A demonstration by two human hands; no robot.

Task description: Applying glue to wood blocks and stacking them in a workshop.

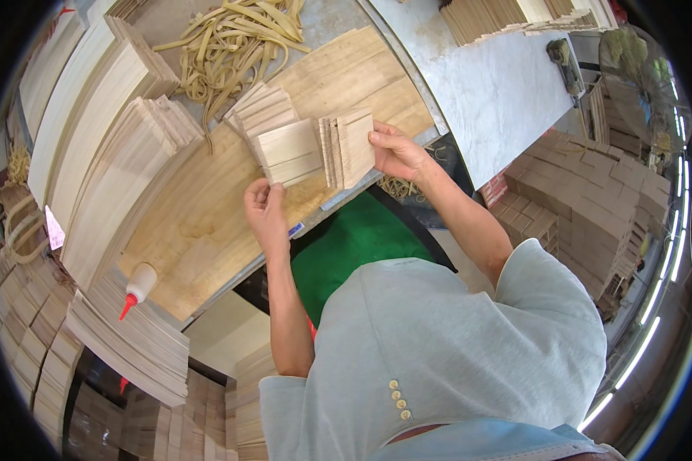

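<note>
My right hand grips the right edge of a small stack of thin wooden boards, thumb on top. The boards stand slightly fanned, with grooves or gaps along their left side. To the left, my left hand has its fingertips closed at the lower left corner of a pale, squarish wooden board, which has a line across it. Beyond that board, several similar wooden pieces lie fanned out on the wooden work board. What lies beneath the pale board is hidden.
Tangled tan bands lie at the back. Long stacked wooden strips line the left side. A white glue bottle with a red nozzle lies near left. A light-topped table stands at right, with stacked wooden blocks beyond.
</note>
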